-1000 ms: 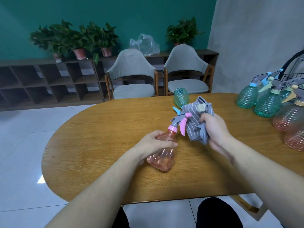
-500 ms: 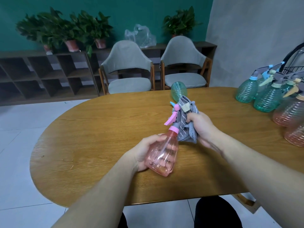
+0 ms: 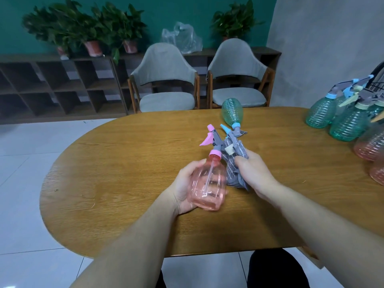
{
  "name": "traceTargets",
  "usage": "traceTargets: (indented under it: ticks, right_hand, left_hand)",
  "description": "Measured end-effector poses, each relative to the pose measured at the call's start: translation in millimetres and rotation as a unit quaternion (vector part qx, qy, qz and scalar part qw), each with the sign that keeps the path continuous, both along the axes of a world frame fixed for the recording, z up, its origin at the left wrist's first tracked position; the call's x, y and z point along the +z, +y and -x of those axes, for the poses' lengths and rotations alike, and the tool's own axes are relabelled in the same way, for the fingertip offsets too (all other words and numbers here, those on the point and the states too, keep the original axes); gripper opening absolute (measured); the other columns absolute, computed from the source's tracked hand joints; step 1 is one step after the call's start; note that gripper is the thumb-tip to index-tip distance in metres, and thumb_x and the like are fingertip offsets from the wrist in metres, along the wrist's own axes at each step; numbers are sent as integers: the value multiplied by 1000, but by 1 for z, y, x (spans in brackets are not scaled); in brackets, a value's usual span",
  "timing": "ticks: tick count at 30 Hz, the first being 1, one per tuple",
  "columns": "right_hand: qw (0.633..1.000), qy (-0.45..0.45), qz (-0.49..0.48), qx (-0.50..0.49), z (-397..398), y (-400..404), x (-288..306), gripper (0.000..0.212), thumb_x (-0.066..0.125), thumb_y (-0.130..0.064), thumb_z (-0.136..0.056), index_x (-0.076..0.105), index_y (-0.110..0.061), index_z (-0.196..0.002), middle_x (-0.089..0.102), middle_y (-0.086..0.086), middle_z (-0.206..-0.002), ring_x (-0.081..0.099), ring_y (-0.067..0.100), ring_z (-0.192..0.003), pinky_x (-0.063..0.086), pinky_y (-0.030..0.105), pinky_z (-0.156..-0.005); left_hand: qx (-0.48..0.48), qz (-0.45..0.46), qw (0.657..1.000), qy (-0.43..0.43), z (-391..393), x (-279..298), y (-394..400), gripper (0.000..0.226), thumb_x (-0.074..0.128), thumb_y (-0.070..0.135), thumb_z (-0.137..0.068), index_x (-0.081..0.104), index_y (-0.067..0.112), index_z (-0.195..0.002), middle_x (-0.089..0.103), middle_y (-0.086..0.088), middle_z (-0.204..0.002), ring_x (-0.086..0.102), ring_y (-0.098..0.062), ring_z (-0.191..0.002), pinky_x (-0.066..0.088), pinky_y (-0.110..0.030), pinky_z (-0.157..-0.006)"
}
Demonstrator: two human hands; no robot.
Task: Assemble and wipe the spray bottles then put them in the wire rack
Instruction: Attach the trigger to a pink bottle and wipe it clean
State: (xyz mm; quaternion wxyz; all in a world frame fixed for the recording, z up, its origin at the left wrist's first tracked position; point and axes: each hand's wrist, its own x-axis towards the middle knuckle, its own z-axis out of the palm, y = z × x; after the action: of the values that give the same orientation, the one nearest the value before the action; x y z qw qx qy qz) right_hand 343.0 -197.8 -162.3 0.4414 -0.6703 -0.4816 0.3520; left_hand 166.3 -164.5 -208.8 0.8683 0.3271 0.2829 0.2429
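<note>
My left hand (image 3: pixel 184 185) grips a pink spray bottle (image 3: pixel 208 183) by its body, tilted with the pink-and-grey spray head (image 3: pixel 274 140) pointing away from me. My right hand (image 3: pixel 252 172) grips a bunched grey striped cloth (image 3: pixel 233 163) pressed against the bottle's right side near the neck. Behind them a green spray bottle (image 3: pixel 232 111) with a blue-and-grey head lies on its side on the wooden table (image 3: pixel 124 163). A black wire rack (image 3: pixel 377 80) shows only partly at the right edge.
Several assembled green bottles (image 3: pixel 321 112) and pink bottles (image 3: pixel 369 146) stand at the table's right end beside the rack. Two grey chairs (image 3: pixel 166 86) stand behind the table. A low shelf with potted plants (image 3: pixel 91 32) lines the back wall.
The pink bottle has turned from lying toward the right to pointing away from me, and my left hand now cups its left side. My right hand with the cloth slid down from the head to the neck.
</note>
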Motion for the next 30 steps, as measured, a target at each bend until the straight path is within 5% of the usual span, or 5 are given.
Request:
traceTargets:
  ticks: [7, 10, 14, 22, 30]
  right_hand:
    - [966, 235, -6, -110, 18, 9, 30, 14, 50, -19, -96, 61, -17, -88, 72, 16, -99, 68, 30, -94, 52, 48, -94]
    - [979, 177, -19, -94, 33, 14, 35, 19, 49, -26, -96, 64, -15, -90, 72, 20, -103, 69, 34, -91, 53, 46, -89]
    - [999, 36, -25, -31, 53, 18, 32, 32, 44, -39, -100, 63, -16, -86, 65, 9, -84, 61, 28, -78, 46, 38, -71]
    - [976, -185, -36, 111, 66, 1, 27, 49, 30, -26, -106, 29, -35, -153, 31, -3, -160, 30, 18, -146, 25, 36, -119]
    - [939, -267, -49, 211, 55, 1, 27, 58, 38, -24, -102, 20, -34, -156, 12, -21, -163, 8, -3, -148, 11, 28, -123]
  left_hand:
    - [48, -4, 999, -20, -2, -7, -3, 80, 81, 49, -71, 59, 2, -131, 71, -18, -108, 68, -48, -105, 53, -62, -95]
    - [61, -17, 998, -7, -4, -4, -7, 66, 77, 50, -77, 68, 1, -121, 71, -20, -112, 64, -49, -114, 34, -73, -110]
    - [83, -41, 996, -7, -4, -1, -11, 51, 65, 48, -89, 71, 8, -121, 72, -17, -111, 71, -37, -94, 60, -52, -83]
    - [134, -11, 990, -42, -2, 1, -12, 43, 59, 36, -95, 68, 7, -125, 73, -16, -104, 72, -31, -86, 61, -46, -77]
    - [141, -12, 989, -32, -1, 2, -14, 42, 59, 37, -92, 75, 5, -114, 73, -20, -103, 72, -32, -85, 60, -45, -72]
